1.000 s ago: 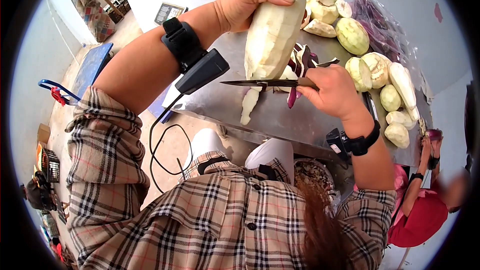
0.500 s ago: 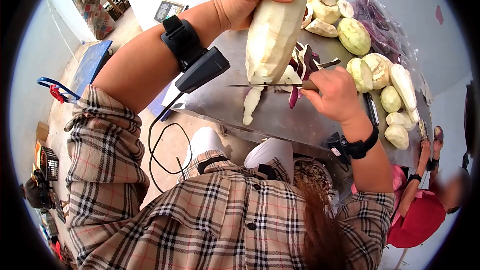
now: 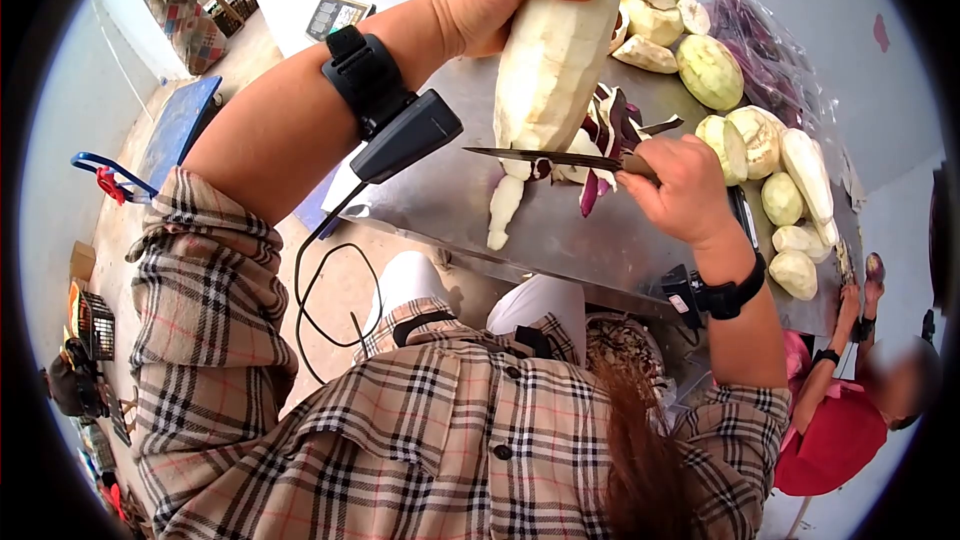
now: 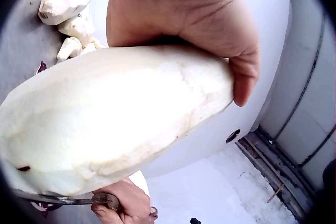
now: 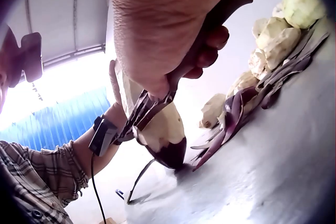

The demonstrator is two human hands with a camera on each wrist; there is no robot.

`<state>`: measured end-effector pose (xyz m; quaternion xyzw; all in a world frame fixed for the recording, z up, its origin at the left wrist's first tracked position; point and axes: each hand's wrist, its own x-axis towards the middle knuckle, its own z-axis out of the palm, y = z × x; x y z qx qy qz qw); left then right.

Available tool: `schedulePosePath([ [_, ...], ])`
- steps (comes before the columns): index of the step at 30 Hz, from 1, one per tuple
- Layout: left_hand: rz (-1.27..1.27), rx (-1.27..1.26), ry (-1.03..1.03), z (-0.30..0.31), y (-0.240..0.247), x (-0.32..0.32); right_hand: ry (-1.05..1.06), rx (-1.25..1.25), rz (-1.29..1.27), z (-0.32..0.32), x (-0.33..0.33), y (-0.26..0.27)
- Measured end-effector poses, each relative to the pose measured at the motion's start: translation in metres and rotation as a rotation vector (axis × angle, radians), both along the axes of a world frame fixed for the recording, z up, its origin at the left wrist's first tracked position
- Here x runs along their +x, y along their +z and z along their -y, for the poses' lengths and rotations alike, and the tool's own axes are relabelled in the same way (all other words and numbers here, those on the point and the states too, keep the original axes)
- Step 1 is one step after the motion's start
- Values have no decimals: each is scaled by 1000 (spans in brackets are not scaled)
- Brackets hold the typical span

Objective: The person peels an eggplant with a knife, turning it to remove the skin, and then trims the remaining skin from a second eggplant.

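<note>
A long, pale, mostly peeled eggplant (image 3: pixel 555 65) stands tilted over the metal table, gripped near its top by the left hand (image 3: pixel 500 0). The right hand (image 3: pixel 680 185) holds a knife (image 3: pixel 545 156) by its dark handle, the blade lying across the eggplant's lower end. A pale strip of peel (image 3: pixel 505 210) hangs below the blade. Purple skin remains on the eggplant's lower tip (image 5: pixel 170 153) in the right wrist view. In the left wrist view the thumb (image 4: pixel 244 79) wraps round one end of the eggplant (image 4: pixel 115 113).
Peeled eggplants (image 3: pixel 710 70) lie at the table's right side, beside a clear bag of purple eggplants (image 3: pixel 760 50). Purple peels (image 3: pixel 612 120) lie behind the knife. A bin of scraps (image 3: pixel 625 345) stands below the table edge (image 3: pixel 480 265). Another person in red (image 3: pixel 830 440) is at the right.
The knife has tilted and shifted slightly right and up along the eggplant's lower end, with the right hand. The left hand and eggplant have moved slightly right.
</note>
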<state>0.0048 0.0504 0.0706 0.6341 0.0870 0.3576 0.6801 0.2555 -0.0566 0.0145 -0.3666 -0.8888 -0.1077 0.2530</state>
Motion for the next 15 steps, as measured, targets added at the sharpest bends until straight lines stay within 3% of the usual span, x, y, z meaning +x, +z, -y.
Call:
schedulePosePath([
  [15, 7, 18, 8, 3, 1, 1, 31, -66, 11, -6, -1, -7],
])
